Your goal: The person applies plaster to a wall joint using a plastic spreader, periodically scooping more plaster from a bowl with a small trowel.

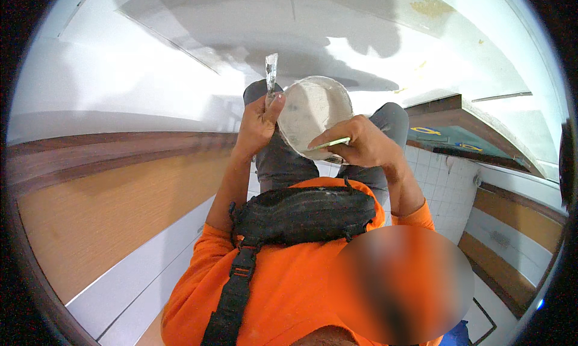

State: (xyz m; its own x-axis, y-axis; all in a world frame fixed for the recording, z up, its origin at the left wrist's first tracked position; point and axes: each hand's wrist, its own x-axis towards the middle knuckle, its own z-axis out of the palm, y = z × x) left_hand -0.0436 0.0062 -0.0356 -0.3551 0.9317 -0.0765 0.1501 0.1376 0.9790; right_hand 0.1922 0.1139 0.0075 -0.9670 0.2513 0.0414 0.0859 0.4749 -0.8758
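My left grip pinches a scraper upright, my right grip a green spreader over the bucket, likely to catch drips.

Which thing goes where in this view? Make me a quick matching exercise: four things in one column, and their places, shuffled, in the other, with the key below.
Things
1. black bag
2. round container
3. thin green tool
4. whitish-streaked flat tool

Places
A. in the left hand
B. across the front of the orange top
C. in the right hand
D. between the two hands

Right pairs: 1-B, 2-D, 3-C, 4-A
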